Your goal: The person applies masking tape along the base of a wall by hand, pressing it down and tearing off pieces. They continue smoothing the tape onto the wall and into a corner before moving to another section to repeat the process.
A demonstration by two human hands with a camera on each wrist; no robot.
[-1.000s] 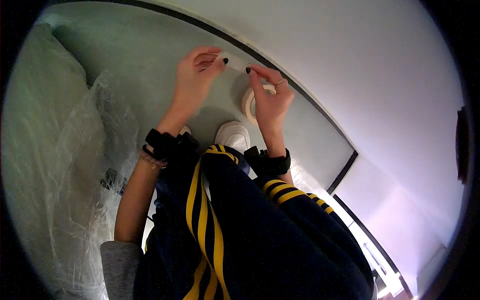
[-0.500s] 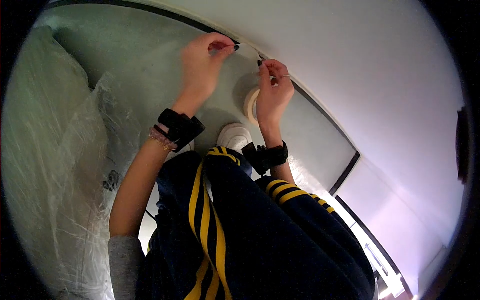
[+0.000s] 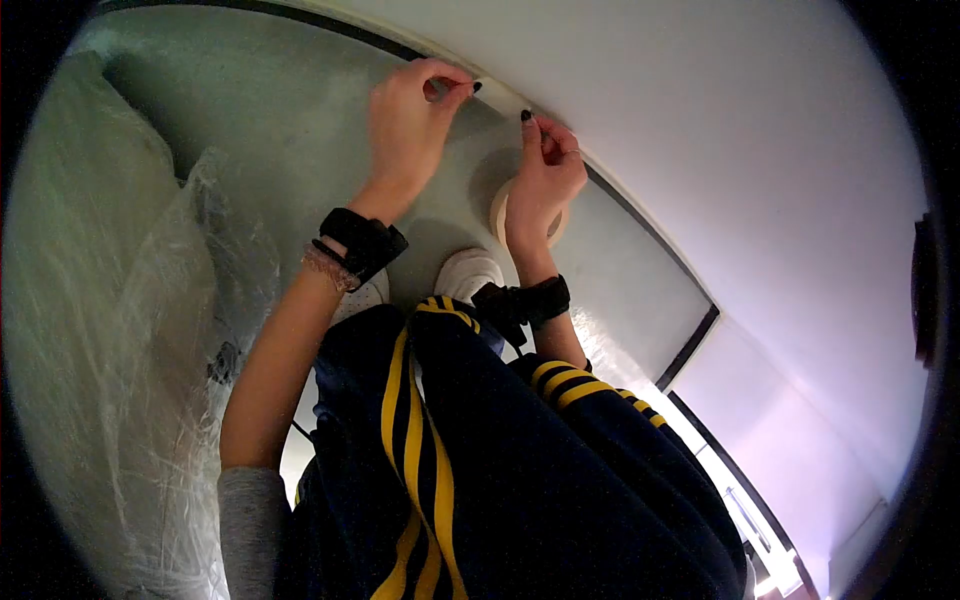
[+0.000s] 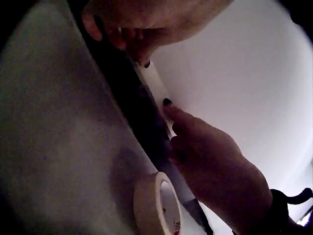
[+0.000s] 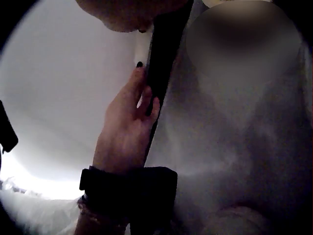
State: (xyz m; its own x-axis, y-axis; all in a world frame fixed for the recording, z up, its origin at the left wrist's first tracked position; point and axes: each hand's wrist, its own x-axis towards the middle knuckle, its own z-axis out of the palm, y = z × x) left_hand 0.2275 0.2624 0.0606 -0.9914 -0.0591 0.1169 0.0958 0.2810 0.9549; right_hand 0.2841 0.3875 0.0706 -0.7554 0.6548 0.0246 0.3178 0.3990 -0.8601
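A short strip of pale masking tape (image 3: 504,97) stretches between both hands, low against the wall beside the black edging. My left hand (image 3: 408,140) pinches its left end between thumb and forefinger. The other end is pinched by my right hand (image 3: 547,182). In the left wrist view the strip (image 4: 156,85) lies along the white wall just above the dark band, with the right hand (image 4: 210,159) at its lower end. A roll of masking tape (image 3: 499,212) stands on the grey-green floor below the right hand, partly covered by it.
Crumpled clear plastic sheeting (image 3: 110,330) covers the left side. The white wall (image 3: 720,150) rises at the right, with black edging (image 3: 690,345) along the floor. White shoes (image 3: 468,272) stand close behind the roll.
Both hands have moved forward and to the right, bringing the strip from above the floor to the foot of the wall. The roll remains on the floor.
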